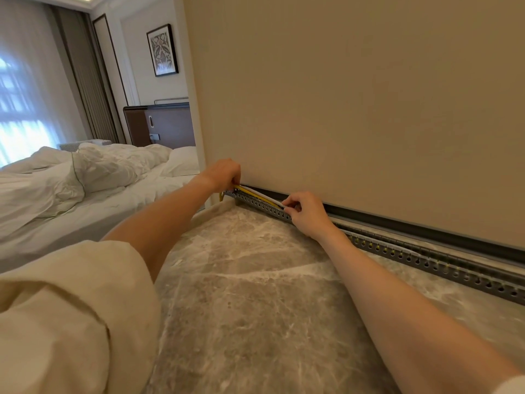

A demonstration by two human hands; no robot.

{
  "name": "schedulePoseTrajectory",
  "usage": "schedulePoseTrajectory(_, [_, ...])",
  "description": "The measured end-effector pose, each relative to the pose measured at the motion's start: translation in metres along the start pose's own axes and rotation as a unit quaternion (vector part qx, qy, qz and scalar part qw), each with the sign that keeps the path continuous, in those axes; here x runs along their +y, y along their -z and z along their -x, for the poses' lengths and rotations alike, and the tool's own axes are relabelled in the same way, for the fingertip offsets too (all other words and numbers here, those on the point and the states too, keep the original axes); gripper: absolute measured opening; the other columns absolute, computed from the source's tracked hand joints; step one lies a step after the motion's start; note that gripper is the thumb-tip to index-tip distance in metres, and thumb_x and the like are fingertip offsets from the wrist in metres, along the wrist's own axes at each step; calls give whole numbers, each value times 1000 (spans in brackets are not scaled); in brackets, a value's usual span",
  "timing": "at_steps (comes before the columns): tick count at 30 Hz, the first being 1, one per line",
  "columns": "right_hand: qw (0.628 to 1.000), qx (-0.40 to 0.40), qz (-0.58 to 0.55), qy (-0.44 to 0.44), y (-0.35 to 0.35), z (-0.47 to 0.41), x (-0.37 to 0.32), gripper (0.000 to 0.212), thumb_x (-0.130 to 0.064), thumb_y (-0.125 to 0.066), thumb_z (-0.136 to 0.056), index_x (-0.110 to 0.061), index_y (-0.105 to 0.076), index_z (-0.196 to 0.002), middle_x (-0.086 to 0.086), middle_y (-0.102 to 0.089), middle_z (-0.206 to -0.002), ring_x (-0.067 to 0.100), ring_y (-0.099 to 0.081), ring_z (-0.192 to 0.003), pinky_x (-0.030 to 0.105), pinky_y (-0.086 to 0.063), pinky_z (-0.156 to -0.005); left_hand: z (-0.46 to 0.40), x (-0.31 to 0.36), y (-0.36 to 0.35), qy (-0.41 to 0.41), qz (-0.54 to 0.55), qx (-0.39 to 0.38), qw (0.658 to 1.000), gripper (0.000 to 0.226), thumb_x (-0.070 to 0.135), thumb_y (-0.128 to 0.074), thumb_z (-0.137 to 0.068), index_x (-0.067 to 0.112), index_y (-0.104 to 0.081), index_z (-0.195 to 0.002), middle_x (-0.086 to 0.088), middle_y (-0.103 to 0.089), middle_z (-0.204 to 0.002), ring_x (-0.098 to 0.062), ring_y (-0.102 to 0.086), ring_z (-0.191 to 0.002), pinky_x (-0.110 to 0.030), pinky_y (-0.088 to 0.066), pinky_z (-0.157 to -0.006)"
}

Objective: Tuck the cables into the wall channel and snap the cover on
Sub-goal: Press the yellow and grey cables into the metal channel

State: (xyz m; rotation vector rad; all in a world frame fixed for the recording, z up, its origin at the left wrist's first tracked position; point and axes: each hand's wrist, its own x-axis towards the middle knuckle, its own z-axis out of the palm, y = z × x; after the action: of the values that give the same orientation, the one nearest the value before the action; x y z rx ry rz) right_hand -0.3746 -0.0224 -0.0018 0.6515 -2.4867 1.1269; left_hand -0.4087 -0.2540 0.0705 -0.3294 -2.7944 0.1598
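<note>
A grey slotted cable channel (426, 258) runs along the foot of the beige wall, on the marble surface. A yellow cable and a white cable (260, 196) lie together along its left end, raised a little above the slots. My left hand (224, 173) pinches the cables at the channel's left end. My right hand (308, 213) pinches them further right, fingers pressed onto the channel's top. To the right of that hand, yellow shows through the channel's holes. No cover is in view.
A dark strip (426, 227) runs along the wall base behind the channel. The marble surface (255, 294) spreads in front. A bed with rumpled white bedding (85, 180) lies to the left, below the surface's left edge.
</note>
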Motion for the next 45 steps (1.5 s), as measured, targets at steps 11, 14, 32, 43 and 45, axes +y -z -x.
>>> schedulePoseTrajectory(11, [1000, -3, 5, 2, 1, 1, -2, 18, -7, -61, -89, -6, -71, -104, 6, -65, -93, 11, -51, -77, 24, -39, -73, 13, -3, -10, -29, -35, 6, 999, 12, 2, -55, -88, 4, -62, -97, -17, -65, -100, -29, -57, -92, -35, -47, -79])
schedulePoseTrajectory(14, [1000, -2, 5, 2, 1, 1, -2, 18, -7, -60, -90, -7, -71, -104, 3, -62, -87, 2, -46, -66, 24, -38, -72, 10, -4, -3, -37, -41, -19, 998, 17, 9, -59, -88, 6, -67, -102, -15, -66, -104, -28, -58, -95, -35, -47, -83])
schedulePoseTrajectory(32, [1000, -3, -4, 3, 1, 1, -1, 17, -7, -60, -90, -7, -71, -103, -1, -57, -83, -2, -42, -63, 24, -37, -72, 9, -5, -16, 71, -14, -20, 997, 17, 10, -62, -84, -3, -62, -95, -23, -63, -103, -35, -58, -93, -38, -46, -74])
schedulePoseTrajectory(43, [1000, -16, 13, 5, 0, 0, -3, 18, -7, -58, -91, -6, -69, -104, 5, -62, -93, 11, -50, -78, 24, -38, -74, 9, -6, -7, -8, -139, 34, 990, 11, 3, -56, -89, 3, -66, -93, -19, -66, -96, -32, -62, -85, -37, -50, -71])
schedulePoseTrajectory(45, [1000, -9, 16, 4, 0, 0, -2, 17, -7, -59, -90, -7, -69, -103, 8, -57, -99, 12, -50, -79, 24, -39, -76, 8, -4, -11, 16, -100, 65, 993, 11, 1, -57, -87, 2, -67, -91, -20, -67, -92, -33, -62, -81, -38, -52, -71])
